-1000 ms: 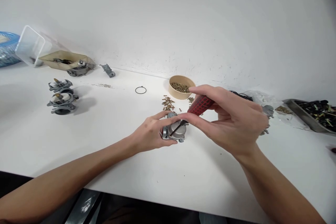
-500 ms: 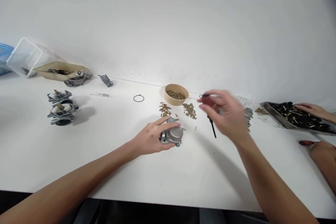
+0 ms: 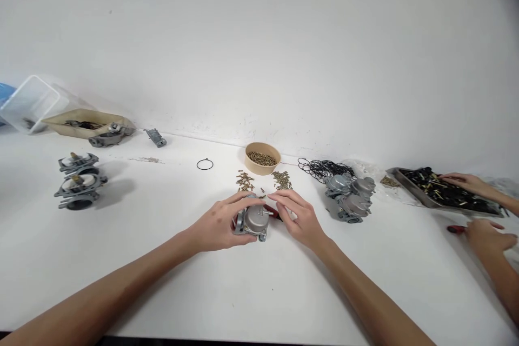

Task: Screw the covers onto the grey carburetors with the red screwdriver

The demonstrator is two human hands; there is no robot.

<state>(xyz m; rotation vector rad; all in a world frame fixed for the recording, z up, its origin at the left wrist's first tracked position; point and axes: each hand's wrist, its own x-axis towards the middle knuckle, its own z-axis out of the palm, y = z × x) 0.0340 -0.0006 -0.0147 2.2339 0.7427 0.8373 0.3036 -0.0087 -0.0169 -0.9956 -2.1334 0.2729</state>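
Observation:
My left hand (image 3: 221,223) is wrapped around a grey metal carburetor (image 3: 257,220) with a rounded bowl facing up, steadying it on the table. Close against its right side is my right hand (image 3: 299,216), fingertips bent toward the carburetor's top edge. A red-handled screwdriver (image 3: 272,211) runs under the right fingers, its shaft hidden by the hand. Just behind the carburetor, small brass screws lie in a left pile (image 3: 245,180) and a right pile (image 3: 283,179). A tiny screw (image 3: 262,191) sits near the right fingertips; whether they touch one is unclear.
Behind stands a round tan tub (image 3: 263,158) of screws. Right are black rubber rings (image 3: 324,167), assembled carburetors (image 3: 351,197) and a metal tray (image 3: 425,194), where a co-worker's hands (image 3: 472,184) work. Left are carburetor bodies (image 3: 81,181), one ring (image 3: 205,164) and a tan container (image 3: 87,121).
My right hand has come down and left to the carburetor, bringing the screwdriver in beside it. The left hand keeps its hold. The view has shifted, uncovering the rings and carburetors at right.

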